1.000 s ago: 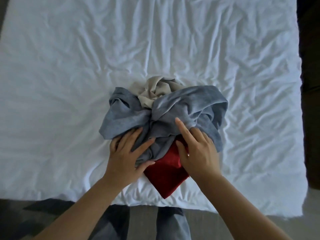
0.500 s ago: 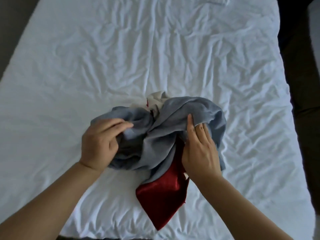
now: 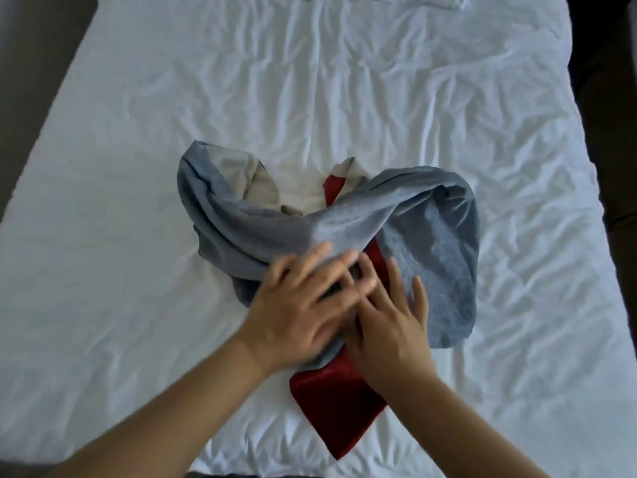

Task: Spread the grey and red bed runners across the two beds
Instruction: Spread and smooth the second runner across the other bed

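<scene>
Where the two hands meet, we see the left hand point(image 3: 300, 312) lying flat on the heap of runners point(image 3: 310, 236). Its fingers are straight and spread, grasping nothing, and blurred by motion. Its fingertips lie over the fingers of the right hand point(image 3: 393, 332), which is just beside it. The right hand is also released: palm down, fingers fanned out and unclenched, pressing on the fabric rather than gripping it.

Under both palms the grey cloth point(image 3: 431, 243) is crumpled. From the left hand it loops away and up in a thick twisted fold. From the right hand it spreads outward in a flatter rounded flap. Between the hands a strip of red cloth point(image 3: 337, 408) shows. It widens below the wrists into a glossy pointed end that lies flat toward us, and a smaller red patch shows beyond the fingertips. We cannot tell whether the grey and the red are one piece or two. A beige lining point(image 3: 255, 181) shows inside the far loop, past the left hand.

All of it rests on a wrinkled white sheet point(image 3: 138, 236) that covers the bed on every side of the hands.
</scene>
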